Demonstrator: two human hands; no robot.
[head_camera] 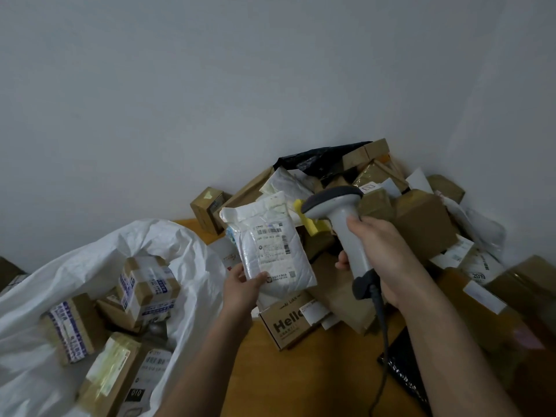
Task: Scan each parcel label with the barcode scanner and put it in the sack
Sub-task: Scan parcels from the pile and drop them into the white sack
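Observation:
My left hand (242,282) holds a white padded parcel (270,245) upright by its lower edge, its printed label with barcodes facing me. My right hand (382,251) grips the handle of a grey barcode scanner (343,215), whose dark head sits just right of the parcel's top and points toward it. A dark cable hangs from the scanner's base. The open white sack (186,260) lies at the left, with several taped cardboard boxes (144,290) inside it.
A heap of brown boxes and mailers (421,218) fills the corner behind and right of my hands on a wooden table (307,380). A "Hello" box (288,320) lies under the held parcel. A black bag (403,371) rests near my right forearm.

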